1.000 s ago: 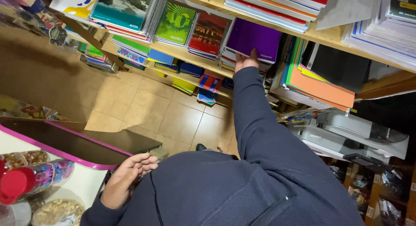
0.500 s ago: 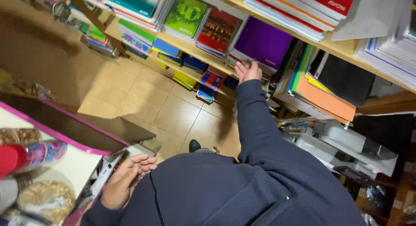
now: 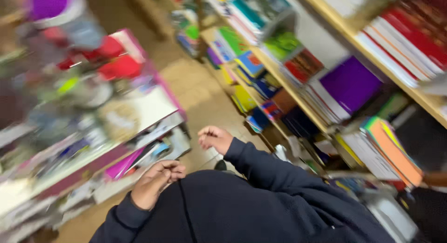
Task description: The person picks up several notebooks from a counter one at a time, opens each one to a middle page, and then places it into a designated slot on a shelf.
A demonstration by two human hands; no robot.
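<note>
— Where were the hands, and was anything in them?

— Neither held anything. The right hand [image 3: 215, 138] hung in the air over the tiled floor [image 3: 198, 91], fingers curled loosely inward into an empty half-fist. The left hand [image 3: 156, 183] lay against the dark blue sweatshirt [image 3: 260, 210], fingers bent and also empty.

— What lay nearest the right hand?

— The lower wooden shelf [image 3: 284, 87] of notebooks, off to its right and well apart from it. A purple notebook [image 3: 350, 84] stood up there among red and green ones, above and to the right of the knuckles. Lower down sat a stack topped with an orange cover [image 3: 393, 152].

— And by the left hand?

— The pink-edged counter [image 3: 153, 101], just to its left, with flat packets stacked under its edge [image 3: 139, 157]. The things on top were too blurred to tell apart.
</note>
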